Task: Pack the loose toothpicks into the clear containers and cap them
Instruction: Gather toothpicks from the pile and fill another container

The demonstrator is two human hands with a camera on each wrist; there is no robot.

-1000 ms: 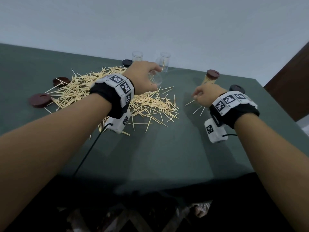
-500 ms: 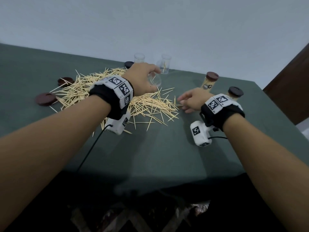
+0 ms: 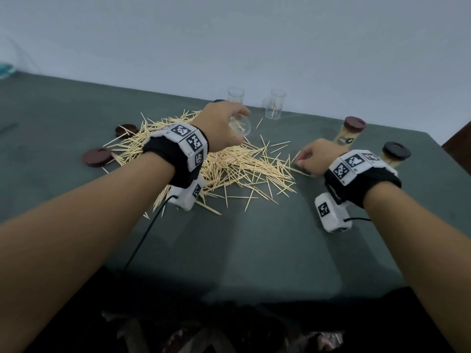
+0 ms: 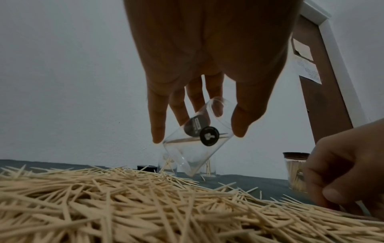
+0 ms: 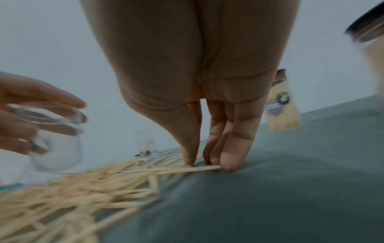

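Observation:
A big pile of loose toothpicks [image 3: 229, 166] lies on the green table. My left hand [image 3: 224, 128] grips a clear container [image 3: 240, 127] tilted above the pile's far edge. A few toothpicks lie inside that container [image 4: 193, 143], held between thumb and fingers. My right hand [image 3: 300, 164] is down at the pile's right edge. Its thumb and fingertips [image 5: 228, 162] pinch a few toothpicks [image 5: 187, 169] against the cloth. Two more clear containers [image 3: 235, 98] [image 3: 274, 104] stand uncapped at the back.
Two filled, capped containers [image 3: 349, 131] [image 3: 393, 155] stand just behind my right hand. Loose brown caps [image 3: 98, 157] [image 3: 126, 130] lie left of the pile, and a dark cap [image 3: 218, 101] sits behind my left hand. The table's right edge is close to the capped containers.
My right hand moved left from beside the capped containers to the pile's edge, then curled its fingers onto toothpicks there. The left hand has kept the container tilted over the pile.

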